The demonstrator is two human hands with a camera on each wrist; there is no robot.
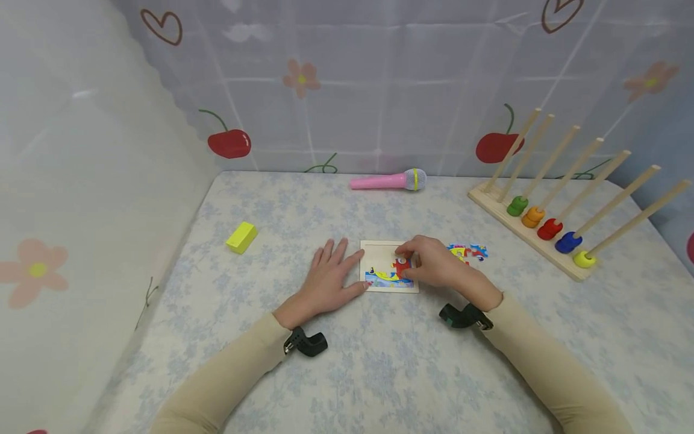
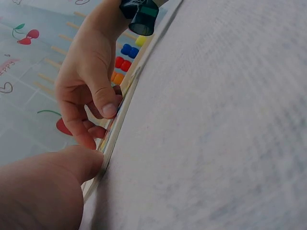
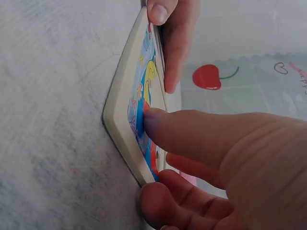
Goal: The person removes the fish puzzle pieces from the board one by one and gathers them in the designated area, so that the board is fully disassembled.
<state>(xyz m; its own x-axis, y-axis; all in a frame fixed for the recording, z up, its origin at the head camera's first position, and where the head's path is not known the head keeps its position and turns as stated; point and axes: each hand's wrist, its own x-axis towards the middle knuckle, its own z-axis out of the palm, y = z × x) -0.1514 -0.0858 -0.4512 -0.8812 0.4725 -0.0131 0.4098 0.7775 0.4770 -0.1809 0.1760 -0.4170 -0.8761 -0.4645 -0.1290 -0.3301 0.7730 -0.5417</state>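
A small wooden puzzle board (image 1: 378, 255) lies on the table, its lower part filled with blue and yellow picture pieces (image 1: 385, 279). At the board's right side, the right hand (image 1: 434, 262) has thumb and fingers bent around a red puzzle piece (image 1: 402, 265). In the right wrist view, that thumb (image 3: 177, 129) touches the picture surface, and other fingers are at the board's edge. The left hand (image 1: 328, 280) rests spread on the table, thumb and index fingertip at the board's left edge. In the left wrist view, its thumb (image 2: 79, 165) touches the rim.
Loose puzzle pieces (image 1: 478, 250) lie right of the board, partly behind the right hand. Beyond them stands a wooden peg rack (image 1: 534, 240) with coloured beads. A pink toy microphone (image 1: 382, 181) lies at the back, and a yellow block (image 1: 241, 237) sits at the left.
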